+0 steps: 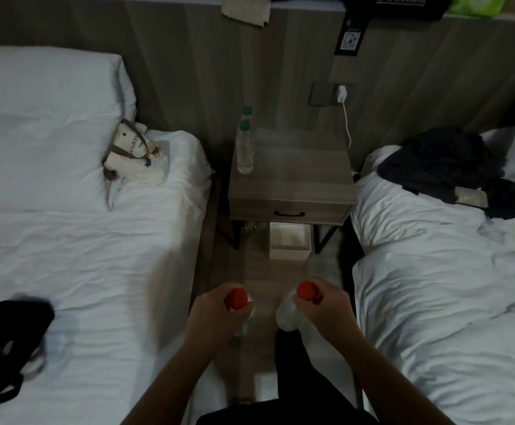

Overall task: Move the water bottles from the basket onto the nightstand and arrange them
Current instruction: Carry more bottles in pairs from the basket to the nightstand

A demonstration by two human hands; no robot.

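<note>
My left hand grips a clear water bottle with a red cap, held upright over the floor between the beds. My right hand grips a second red-capped bottle, tilted a little. Both are well in front of the wooden nightstand. Two clear bottles with green caps stand one behind the other at the nightstand's back left corner. A black mesh basket lies on the left bed at the lower left, blurred.
White beds flank the aisle left and right. A white canvas bag lies on the left bed, dark clothes on the right. A white box sits under the nightstand. A charger cable hangs from the wall socket.
</note>
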